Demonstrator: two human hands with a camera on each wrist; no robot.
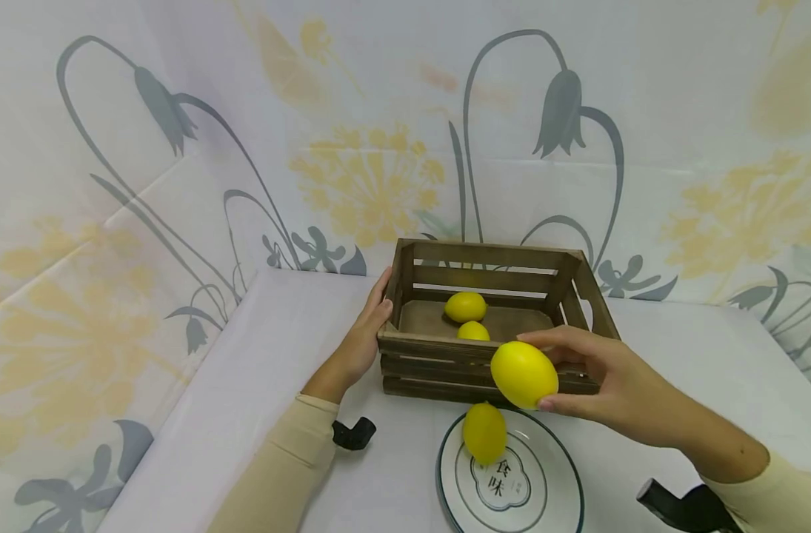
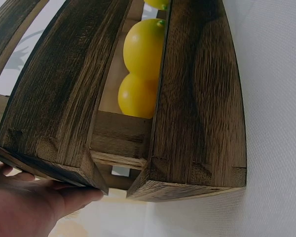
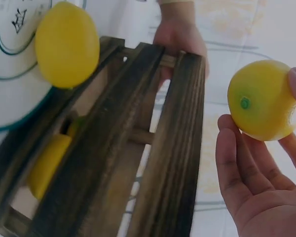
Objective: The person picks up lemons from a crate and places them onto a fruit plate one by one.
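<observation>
My right hand (image 1: 621, 381) pinches a yellow lemon (image 1: 524, 374) between thumb and fingers, in front of the crate's near right side. The right wrist view shows the green stem end of this lemon (image 3: 259, 101). My left hand (image 1: 361, 337) rests against the left end of a dark slatted wooden crate (image 1: 438, 366), fingers stretched along its outside. Inside the crate lie a lemon (image 1: 465, 306) and, nearer the front wall, another lemon (image 1: 474, 331), partly hidden by that wall. One more lemon (image 1: 484, 434) sits on a white plate (image 1: 558, 488) before the crate.
The plate has a dark rim and printed characters. A white cloth (image 1: 272, 326) covers the table, and a flowered curtain (image 1: 392, 89) hangs right behind the crate. Black wrist mounts (image 1: 354, 434) sit at both sleeves.
</observation>
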